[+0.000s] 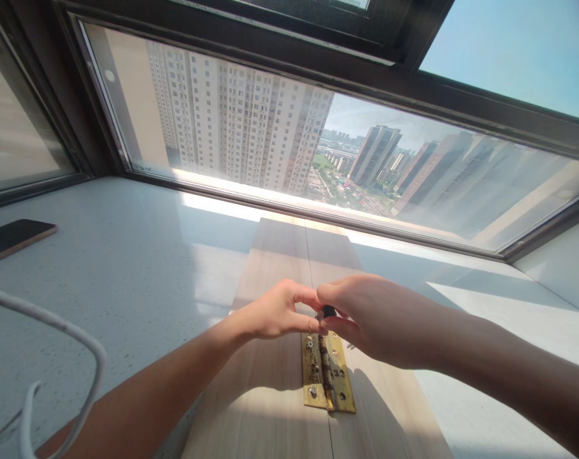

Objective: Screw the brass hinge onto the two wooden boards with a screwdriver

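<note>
1. My right hand [370, 319] comes in from the lower right of the frame. Its thumb and forefinger are pinched shut on a small dark piece [328, 312], which I see only as a sliver between the fingertips. I cannot tell what it is.
2. My left hand [274, 312] reaches in from the lower left with curled fingers, its thumb and forefinger tips touching the right hand at the same spot. I cannot tell whether it also grips the piece.
3. Just below the fingertips, at lower centre, a brass hinge [327, 373] lies open and flat. Its top end is hidden under my hands, and some screw heads show in its leaves.
4. The hinge straddles the seam between two pale wooden boards [265, 395], which the bottom edge of the frame cuts off.
5. The boards rest on a white speckled sill [141, 268].
6. At the left edge a dark phone [12, 237] lies flat and partly out of view.
7. A blurred white cable [55, 320] loops across the lower left.
8. The window [318, 146] fills the top.
</note>
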`<state>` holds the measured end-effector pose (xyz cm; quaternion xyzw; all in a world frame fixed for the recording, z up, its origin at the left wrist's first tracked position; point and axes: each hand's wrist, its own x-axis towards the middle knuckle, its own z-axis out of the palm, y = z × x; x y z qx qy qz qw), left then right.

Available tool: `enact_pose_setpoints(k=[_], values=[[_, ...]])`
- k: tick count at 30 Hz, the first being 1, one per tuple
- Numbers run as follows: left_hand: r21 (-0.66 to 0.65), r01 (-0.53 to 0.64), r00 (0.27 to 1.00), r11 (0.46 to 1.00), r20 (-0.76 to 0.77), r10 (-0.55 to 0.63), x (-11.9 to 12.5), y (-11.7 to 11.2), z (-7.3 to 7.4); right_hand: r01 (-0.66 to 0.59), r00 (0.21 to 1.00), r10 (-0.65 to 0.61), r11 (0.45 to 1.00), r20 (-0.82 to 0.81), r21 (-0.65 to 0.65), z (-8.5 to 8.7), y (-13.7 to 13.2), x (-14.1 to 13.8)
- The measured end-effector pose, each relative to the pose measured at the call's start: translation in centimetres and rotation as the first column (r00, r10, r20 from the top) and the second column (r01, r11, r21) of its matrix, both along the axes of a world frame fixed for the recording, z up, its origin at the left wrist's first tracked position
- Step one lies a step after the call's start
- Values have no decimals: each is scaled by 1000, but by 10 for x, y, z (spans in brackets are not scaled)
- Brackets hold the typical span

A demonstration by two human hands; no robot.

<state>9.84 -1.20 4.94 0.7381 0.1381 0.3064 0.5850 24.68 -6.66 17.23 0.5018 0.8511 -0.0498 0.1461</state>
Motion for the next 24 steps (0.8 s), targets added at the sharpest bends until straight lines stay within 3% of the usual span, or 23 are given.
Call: enact_pose_setpoints(k=[3,6,9,14,16,20,22,24], values=[[59,-121,993,991,21,120,5,-2,-5,88,990,-97,992,104,90,2,-2,0],[139,-217,976,966,5,218,8,-6,-5,38,975,-79,979,206,200,-4,-4,-1],[148,-267,963,952,-2,270,11,-10,-3,-15,963,-36,982,268,187,-11,-5,-5],[149,-387,918,910,-35,396,14,-13,-1,43,972,-60,996,227,78,-5,-1,-15],[162,-294,952,942,-36,303,10,-11,3,5,976,-11,1000,216,27,-2,1,-16],[102,24,998,995,-63,-17,1,-4,7,-6,986,6,1000,168,-1,0,1,-9],[40,58,996,998,-63,-55,1,-2,4,35,991,-37,999,128,14,0,0,-5],[4,-30,999,1000,-40,30,5,-3,-1,79,990,-84,996,113,49,0,0,-3]])
